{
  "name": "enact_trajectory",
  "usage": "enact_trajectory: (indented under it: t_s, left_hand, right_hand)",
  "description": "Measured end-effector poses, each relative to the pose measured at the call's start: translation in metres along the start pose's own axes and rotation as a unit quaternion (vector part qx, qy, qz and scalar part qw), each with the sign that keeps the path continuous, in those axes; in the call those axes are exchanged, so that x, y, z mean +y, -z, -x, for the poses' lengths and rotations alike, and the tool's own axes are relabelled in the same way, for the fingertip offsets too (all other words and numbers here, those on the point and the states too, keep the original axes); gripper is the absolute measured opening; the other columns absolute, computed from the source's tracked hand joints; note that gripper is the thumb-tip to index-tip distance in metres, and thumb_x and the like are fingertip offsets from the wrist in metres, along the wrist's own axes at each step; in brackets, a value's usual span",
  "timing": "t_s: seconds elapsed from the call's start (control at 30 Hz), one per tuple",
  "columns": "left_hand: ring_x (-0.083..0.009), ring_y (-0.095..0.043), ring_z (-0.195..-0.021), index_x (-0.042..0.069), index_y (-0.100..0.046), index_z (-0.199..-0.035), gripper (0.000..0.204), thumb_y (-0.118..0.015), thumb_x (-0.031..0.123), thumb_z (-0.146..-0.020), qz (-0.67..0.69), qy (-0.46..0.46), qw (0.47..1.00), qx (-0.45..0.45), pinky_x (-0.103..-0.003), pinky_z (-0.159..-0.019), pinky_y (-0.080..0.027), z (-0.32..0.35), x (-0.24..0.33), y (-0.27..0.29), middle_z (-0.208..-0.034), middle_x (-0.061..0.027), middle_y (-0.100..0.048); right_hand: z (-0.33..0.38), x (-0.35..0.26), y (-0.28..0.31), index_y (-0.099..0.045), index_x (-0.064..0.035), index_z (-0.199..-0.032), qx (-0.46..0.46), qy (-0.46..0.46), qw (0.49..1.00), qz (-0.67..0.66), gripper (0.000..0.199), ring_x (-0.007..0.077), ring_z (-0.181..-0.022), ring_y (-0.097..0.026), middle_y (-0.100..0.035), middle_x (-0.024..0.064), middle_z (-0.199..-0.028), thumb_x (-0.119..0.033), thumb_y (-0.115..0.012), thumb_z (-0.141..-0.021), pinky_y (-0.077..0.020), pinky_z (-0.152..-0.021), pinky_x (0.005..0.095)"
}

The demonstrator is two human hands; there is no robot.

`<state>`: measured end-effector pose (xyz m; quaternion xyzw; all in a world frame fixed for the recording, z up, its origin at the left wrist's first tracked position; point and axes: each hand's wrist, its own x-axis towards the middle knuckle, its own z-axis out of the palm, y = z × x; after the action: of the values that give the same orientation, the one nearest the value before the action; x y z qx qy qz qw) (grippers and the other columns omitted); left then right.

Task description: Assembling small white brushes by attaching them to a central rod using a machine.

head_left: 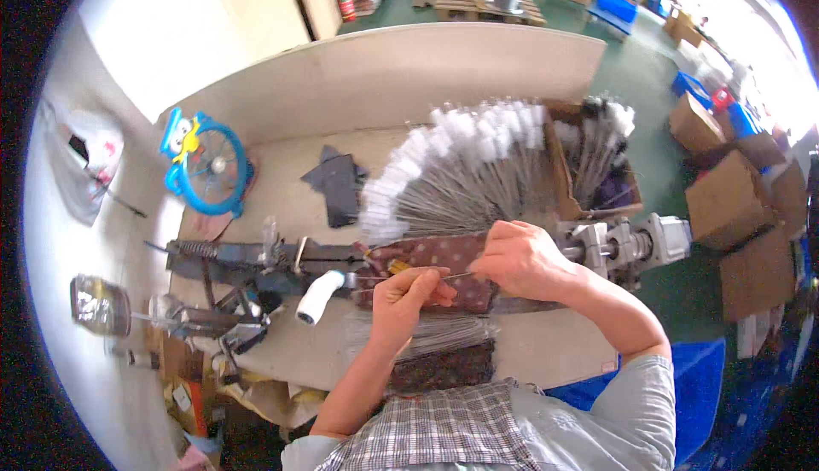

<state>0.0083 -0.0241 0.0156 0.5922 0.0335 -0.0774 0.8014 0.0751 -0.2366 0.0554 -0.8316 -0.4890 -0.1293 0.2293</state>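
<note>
A thin metal wire (pixel 461 276) runs between my two hands above a dark red dotted cloth (pixel 435 253). My left hand (pixel 408 293) is closed on it, thumb pressed against the fingers. At the wire's right end, the fingertips of my right hand (pixel 525 259) pinch together. Just left of my left hand is a white curved tube-like piece (pixel 320 297); whether the wire joins it, I cannot tell. Beyond my hands, many thin wires with white tufted heads (pixel 461 159) lie fanned out. A bundle of bare thin wires (pixel 426 334) rests nearer to me.
A long metal machine crosses the table, with a grey motor-like end (pixel 661 239) at right. A cardboard box (pixel 589 189) holds more white-headed wires. A blue round fan (pixel 213 164) and dark cloth pieces (pixel 339 185) are at left. Cardboard boxes (pixel 738 206) stand on the right.
</note>
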Motion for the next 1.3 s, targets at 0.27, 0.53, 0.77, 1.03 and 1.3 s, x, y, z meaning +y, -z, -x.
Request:
enact_trajectory:
  t_s: [0.27,0.53,0.77,1.03,1.3]
  left_hand:
    - [-0.0120,-0.055,-0.063,-0.001,-0.062,-0.099,0.029,-0.059,0.025,-0.087,-0.010,0.110,0.975,0.193,-0.027,-0.057,-0.046,0.051,-0.029,0.077,-0.076,-0.0062,-0.061]
    - [-0.0164,-0.054,-0.054,0.002,-0.062,-0.080,0.049,-0.050,0.048,-0.088,0.273,0.080,0.934,0.217,-0.030,-0.050,-0.042,0.025,0.012,0.058,-0.064,-0.0061,-0.058]
    - [-0.0160,-0.058,-0.054,0.001,-0.064,-0.063,0.039,-0.070,0.038,-0.075,-0.440,0.064,0.882,0.155,-0.030,-0.052,-0.043,0.009,-0.019,0.077,-0.055,-0.0046,-0.060]
    - [-0.0176,-0.056,-0.056,0.003,-0.054,-0.089,0.021,-0.060,0.022,-0.082,0.057,0.006,0.987,0.151,-0.031,-0.056,-0.048,0.004,-0.059,0.054,-0.072,-0.0062,-0.058]
    - [-0.0125,-0.056,-0.061,0.003,-0.053,-0.075,0.019,-0.069,0.014,-0.073,-0.336,0.007,0.933,0.126,-0.029,-0.056,-0.046,0.001,-0.026,0.058,-0.068,-0.0043,-0.058]
  right_hand:
    - [-0.074,-0.016,-0.078,-0.068,-0.0112,-0.076,0.065,-0.028,0.981,-0.179,0.009,0.0222,-0.072,-0.055,-0.061,0.0014,-0.068,-0.017,-0.068,-0.069,-0.0477,-0.064,0.0339]
    - [-0.095,-0.028,-0.098,-0.067,-0.0091,-0.070,0.054,-0.105,0.988,-0.103,0.008,0.0218,-0.075,-0.055,-0.062,0.0019,-0.069,-0.015,-0.066,-0.065,-0.0473,-0.067,0.0336]
    - [-0.093,-0.034,-0.094,-0.067,-0.0089,-0.070,0.014,-0.119,0.991,-0.056,0.009,0.0227,-0.075,-0.054,-0.062,0.0019,-0.069,-0.017,-0.065,-0.066,-0.0473,-0.066,0.0344]
    - [-0.042,-0.042,-0.068,-0.061,-0.0060,-0.092,0.120,-0.055,0.988,-0.078,0.021,0.0251,-0.069,-0.061,-0.061,0.0083,-0.077,-0.007,-0.059,-0.071,-0.0501,-0.059,0.0350]
    - [-0.037,-0.029,-0.144,-0.054,-0.0032,-0.095,-0.048,-0.175,0.983,-0.015,0.023,0.0260,-0.081,-0.060,-0.054,0.0102,-0.085,-0.007,-0.055,-0.073,-0.0517,-0.065,0.0364]
